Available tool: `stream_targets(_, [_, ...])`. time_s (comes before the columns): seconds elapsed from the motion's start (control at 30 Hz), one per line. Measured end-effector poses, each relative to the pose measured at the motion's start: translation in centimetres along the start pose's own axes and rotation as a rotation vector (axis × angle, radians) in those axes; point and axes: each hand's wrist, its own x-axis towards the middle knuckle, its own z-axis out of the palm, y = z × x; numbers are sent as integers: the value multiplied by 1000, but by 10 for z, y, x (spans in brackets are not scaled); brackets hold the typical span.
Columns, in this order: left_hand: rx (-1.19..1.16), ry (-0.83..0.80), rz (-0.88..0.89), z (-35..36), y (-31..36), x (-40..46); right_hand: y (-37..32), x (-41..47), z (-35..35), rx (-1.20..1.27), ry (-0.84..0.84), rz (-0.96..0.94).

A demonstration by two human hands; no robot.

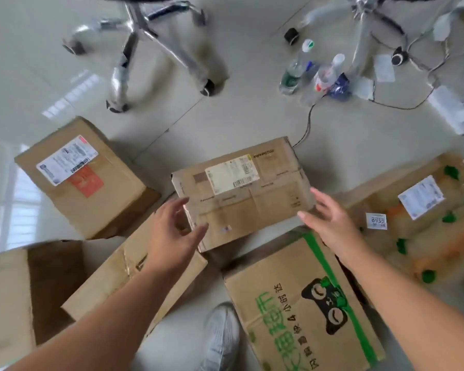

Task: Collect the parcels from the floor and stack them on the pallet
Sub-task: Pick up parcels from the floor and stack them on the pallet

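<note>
I am seeing a brown cardboard parcel with green tape and black cat print (300, 298), and a brown cardboard parcel with an orange-red sticker (81, 178).

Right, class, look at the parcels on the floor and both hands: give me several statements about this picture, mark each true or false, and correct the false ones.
1. Both hands reach toward the middle parcel. True.
2. The left hand grips a water bottle. False: its fingers are spread at the middle parcel's left edge; the bottles stand farther off.
3. The parcel with the cat face has green tape. True.
4. The right hand is a closed fist. False: its fingers are straight.
5. A white shoe shows between parcels. True.
</note>
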Motion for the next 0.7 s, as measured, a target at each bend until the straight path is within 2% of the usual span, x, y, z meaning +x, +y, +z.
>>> stream_targets(0.13, [15, -10, -68, 31, -48, 42, 29, 65, 13, -103, 13, 5])
stream_targets(0.27, [-108, -109, -163, 52, -66, 65, 53, 99, 21, 17, 44, -6])
stream_targets(0.33, [-64, -104, -159, 56, -71, 70, 61, 103, 30, 41, 62, -41])
stream_targets(0.5, [24, -31, -107, 40, -62, 63, 60, 77, 38, 29, 78, -72])
stream_targets(0.6, [-3, -82, -105, 18, -45, 49, 46, 43, 29, 30, 103, -106])
stream_targets(0.7, [-71, -140, -87, -5, -13, 35, 19, 1, 11, 30, 203, -144])
